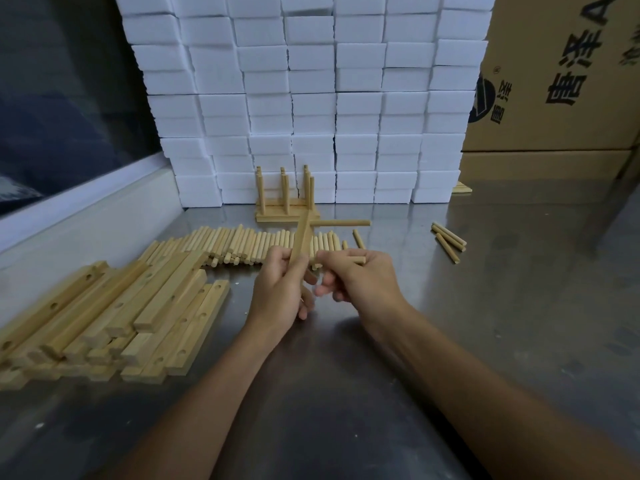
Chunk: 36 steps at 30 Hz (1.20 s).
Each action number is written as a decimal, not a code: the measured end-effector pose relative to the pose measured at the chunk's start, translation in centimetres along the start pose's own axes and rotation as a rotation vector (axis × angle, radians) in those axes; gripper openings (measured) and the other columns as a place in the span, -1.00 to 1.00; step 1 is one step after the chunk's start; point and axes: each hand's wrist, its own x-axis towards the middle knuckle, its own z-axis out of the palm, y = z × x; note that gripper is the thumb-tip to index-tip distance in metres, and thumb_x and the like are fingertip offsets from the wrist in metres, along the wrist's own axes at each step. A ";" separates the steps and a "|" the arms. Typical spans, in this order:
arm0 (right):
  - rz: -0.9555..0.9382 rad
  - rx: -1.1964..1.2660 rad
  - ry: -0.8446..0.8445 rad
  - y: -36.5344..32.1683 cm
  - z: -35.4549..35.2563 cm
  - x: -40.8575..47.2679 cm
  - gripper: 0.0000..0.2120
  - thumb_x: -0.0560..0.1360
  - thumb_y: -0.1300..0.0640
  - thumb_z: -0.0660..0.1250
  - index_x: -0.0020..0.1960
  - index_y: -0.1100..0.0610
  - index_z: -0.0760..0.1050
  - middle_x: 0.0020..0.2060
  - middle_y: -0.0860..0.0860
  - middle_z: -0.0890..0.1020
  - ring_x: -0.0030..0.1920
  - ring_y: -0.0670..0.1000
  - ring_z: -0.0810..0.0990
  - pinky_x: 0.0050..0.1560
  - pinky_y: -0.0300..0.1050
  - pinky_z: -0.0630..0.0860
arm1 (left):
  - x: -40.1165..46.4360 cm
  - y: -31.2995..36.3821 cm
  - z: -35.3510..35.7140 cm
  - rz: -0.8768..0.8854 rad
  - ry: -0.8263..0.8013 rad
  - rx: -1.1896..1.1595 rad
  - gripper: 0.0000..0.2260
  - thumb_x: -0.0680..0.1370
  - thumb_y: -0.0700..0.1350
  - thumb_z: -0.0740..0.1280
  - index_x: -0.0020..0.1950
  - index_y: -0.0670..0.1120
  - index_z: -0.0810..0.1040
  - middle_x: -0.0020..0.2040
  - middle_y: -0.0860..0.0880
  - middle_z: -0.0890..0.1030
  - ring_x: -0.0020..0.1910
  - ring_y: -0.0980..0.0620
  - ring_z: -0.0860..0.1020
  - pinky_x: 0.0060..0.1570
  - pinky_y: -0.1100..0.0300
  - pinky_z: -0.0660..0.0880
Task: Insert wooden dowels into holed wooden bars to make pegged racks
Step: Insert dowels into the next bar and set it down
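Note:
My left hand (282,289) grips a holed wooden bar (302,237) that stands nearly upright above the table. One dowel (346,223) sticks out of the bar's upper end, pointing right. My right hand (356,277) pinches a second dowel (358,260) level with the bar's middle, its left end hidden behind my fingers. A row of loose dowels (235,245) lies just behind my hands. A pile of holed bars (114,313) lies at the left. Finished pegged racks (287,202) stand at the back.
A wall of white foam blocks (311,98) rises behind the racks. Cardboard boxes (561,81) stand at the right. A few stray dowels (448,239) lie on the steel table (485,323) to the right. A white ledge (86,216) borders the left side.

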 end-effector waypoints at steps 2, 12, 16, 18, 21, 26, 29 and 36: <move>-0.031 -0.002 0.014 0.0 0.7 -0.2 -0.83 0.52 0.18 0.42 -0.18 0.27 0.61 -0.38 0.10 0.68 -0.35 0.03 0.69 -0.46 -0.27 0.48 | 0.1 0.4 0.0 -0.061 0.004 -0.076 -0.83 0.69 0.01 0.16 0.01 -0.07 0.38 -0.43 -0.04 0.52 -0.54 -0.03 0.46 -0.60 0.18 0.32; -0.316 -0.342 0.025 1.0 1.4 0.3 -0.86 0.47 0.17 0.49 -0.01 0.20 0.62 -0.30 0.05 0.69 -0.32 -0.03 0.68 -0.20 -0.10 0.65 | 0.3 1.4 0.2 -0.435 -0.091 -0.457 -0.47 0.72 0.07 0.01 0.04 -0.26 0.66 -0.40 -0.09 0.40 -0.60 0.05 0.35 -0.69 0.33 0.18; -0.447 -0.692 0.060 1.7 0.2 0.5 -0.86 0.52 0.05 0.41 -0.03 0.11 0.64 -0.28 -0.04 0.66 -0.25 -0.08 0.62 -0.15 -0.08 0.60 | 0.3 1.4 -0.8 -0.489 -0.058 -0.635 -0.59 0.71 0.07 0.02 0.02 -0.22 0.48 -0.43 -0.06 0.39 -0.57 0.08 0.35 -0.68 0.31 0.22; -0.425 -0.930 0.109 2.1 -1.2 1.1 -0.85 0.55 0.04 0.34 -0.04 0.09 0.64 -0.23 -0.03 0.67 -0.20 -0.01 0.62 -0.11 0.04 0.59 | 0.4 1.3 -1.2 -0.499 -0.043 -0.717 -0.62 0.71 0.05 0.02 0.05 -0.22 0.45 -0.44 -0.05 0.39 -0.55 0.09 0.35 -0.67 0.32 0.24; -0.332 -1.020 0.243 2.4 -3.2 2.2 -0.85 0.56 0.08 0.31 0.00 0.10 0.63 -0.13 0.00 0.66 -0.13 0.02 0.60 -0.07 0.05 0.59 | 0.5 1.2 -1.4 -0.519 -0.027 -0.764 -0.63 0.71 0.05 0.03 0.06 -0.22 0.45 -0.43 -0.05 0.40 -0.54 0.09 0.36 -0.65 0.32 0.26; -0.134 -0.949 0.410 2.8 -5.2 4.6 -0.74 0.55 0.05 0.35 0.20 0.10 0.58 0.09 -0.01 0.60 -0.22 -0.17 0.47 -0.30 -0.34 0.31 | 0.5 1.2 -1.2 -0.529 -0.029 -0.765 -0.64 0.71 0.05 0.06 0.05 -0.21 0.47 -0.41 -0.06 0.42 -0.52 0.08 0.39 -0.62 0.31 0.28; -0.044 -0.971 0.493 2.5 -5.8 5.9 -0.68 0.54 -0.03 0.33 0.23 0.08 0.54 -0.03 -0.05 0.59 -0.23 -0.14 0.48 -0.31 -0.24 0.36 | 0.5 1.3 -1.2 -0.529 -0.025 -0.765 -0.64 0.70 0.06 0.07 0.03 -0.21 0.47 -0.41 -0.06 0.43 -0.51 0.07 0.40 -0.61 0.31 0.28; 0.120 -1.238 0.403 1.4 -5.1 9.0 -0.76 0.55 -0.05 0.33 0.03 0.13 0.58 -0.05 0.06 0.61 -0.09 0.08 0.60 0.01 0.04 0.61 | 0.6 1.2 -1.2 -0.536 -0.035 -0.766 -0.63 0.70 0.05 0.07 0.04 -0.22 0.48 -0.41 -0.07 0.43 -0.51 0.07 0.40 -0.61 0.30 0.29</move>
